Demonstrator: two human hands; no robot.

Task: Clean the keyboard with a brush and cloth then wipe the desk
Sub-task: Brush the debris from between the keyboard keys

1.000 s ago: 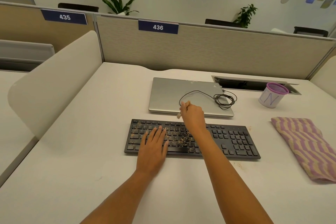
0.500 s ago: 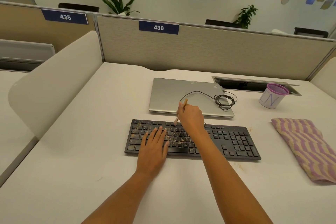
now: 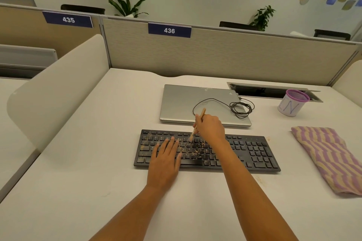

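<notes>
brushing crumbs from the dusty black keyboard [image 3: 254,150]
right hand [image 3: 210,128] pinches the thin wooden brush [image 3: 202,113] mid-handle, likely light and stiff; left hand [image 3: 164,160] lies flat, fingers straight, steadying the keys.

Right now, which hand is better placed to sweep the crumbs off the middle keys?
Right. The right hand grips the brush, bristles down on the keyboard's crumbed upper rows. The left hand lies flat on the keys and holds nothing.

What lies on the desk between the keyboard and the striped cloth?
Nothing: in the head view, only bare desk separates the right end of the keyboard from the striped cloth.
</notes>
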